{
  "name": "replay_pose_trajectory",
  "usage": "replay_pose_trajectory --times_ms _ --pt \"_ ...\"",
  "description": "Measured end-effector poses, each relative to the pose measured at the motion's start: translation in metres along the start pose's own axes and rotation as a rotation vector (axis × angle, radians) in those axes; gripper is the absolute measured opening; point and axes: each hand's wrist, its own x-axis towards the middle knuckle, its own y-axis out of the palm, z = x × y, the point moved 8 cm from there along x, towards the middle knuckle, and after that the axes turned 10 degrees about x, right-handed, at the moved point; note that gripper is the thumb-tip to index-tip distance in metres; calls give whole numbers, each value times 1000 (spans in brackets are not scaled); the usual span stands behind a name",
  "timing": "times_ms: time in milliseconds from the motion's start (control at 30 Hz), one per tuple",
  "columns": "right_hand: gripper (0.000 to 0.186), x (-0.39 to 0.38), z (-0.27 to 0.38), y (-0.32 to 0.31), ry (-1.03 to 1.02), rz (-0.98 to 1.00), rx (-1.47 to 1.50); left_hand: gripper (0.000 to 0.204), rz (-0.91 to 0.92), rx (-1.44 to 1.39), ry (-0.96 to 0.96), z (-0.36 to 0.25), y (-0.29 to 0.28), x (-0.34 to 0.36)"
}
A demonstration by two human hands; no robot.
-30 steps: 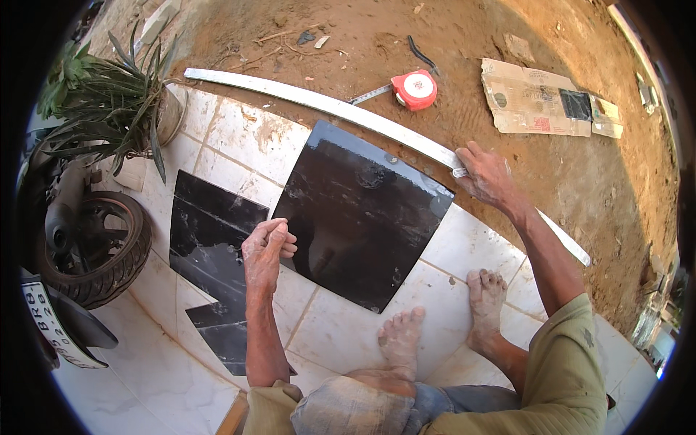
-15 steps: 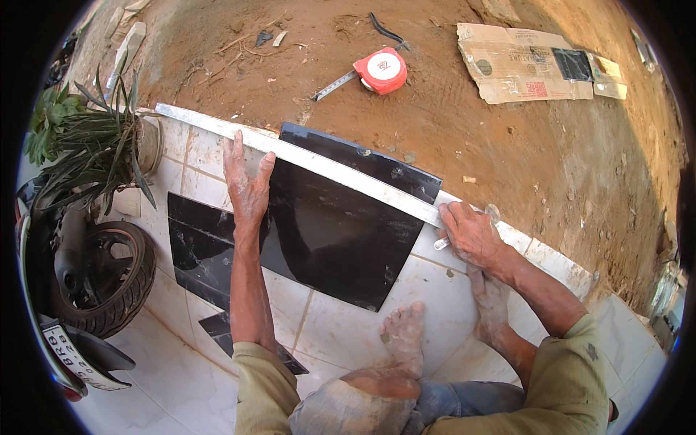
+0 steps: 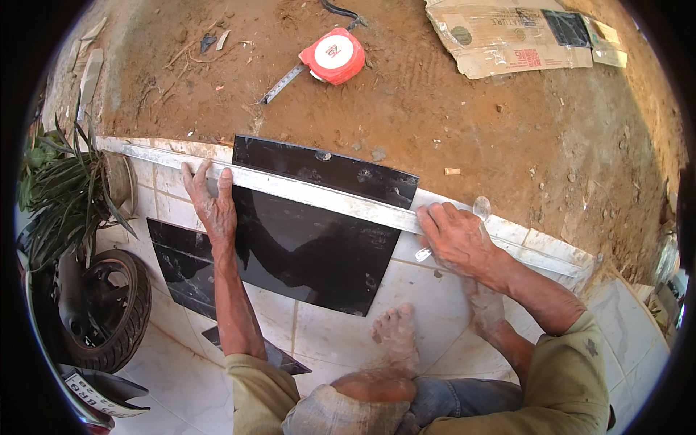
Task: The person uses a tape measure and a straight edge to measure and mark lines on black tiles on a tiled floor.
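A long whitish straight bar (image 3: 319, 194) lies across a large glossy black tile (image 3: 312, 254), leaving a strip of the tile showing beyond it. My left hand (image 3: 214, 210) is at the bar just left of the tile, fingers spread and thumb and fingertips against it. Over the tile's right edge, my right hand (image 3: 457, 243) presses on the bar with curled fingers. A spoon is held under that palm: its shiny bowl (image 3: 481, 208) sticks out on the far side and its handle end (image 3: 423, 254) on the near side.
Black tile pieces (image 3: 181, 261) lie left of my forearm on white floor tiles (image 3: 333, 337). A potted plant (image 3: 69, 192) and motorbike wheel (image 3: 109, 308) stand at left. On the soil beyond lie a red tape measure (image 3: 333, 56), partly extended, and flattened cardboard (image 3: 500, 43).
The bar's left part has swung nearer to me, so the far strip of black tile looks more even. Both hands stay on the bar. The whole view has shifted slightly.
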Motion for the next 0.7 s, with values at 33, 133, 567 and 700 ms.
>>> replay_pose_trajectory --times_ms 33,133,567,700 --pt "40 0 0 0 1 3 2 52 3 0 -2 1 2 0" --pt "41 5 2 0 -9 -1 55 47 -37 -26 33 0 -2 1" --pt "47 -11 1 6 22 81 32 38 45 -69 62 -9 -1 -10" --pt "48 -12 -2 3 42 26 54 52 44 -113 16 -8 1 -8"
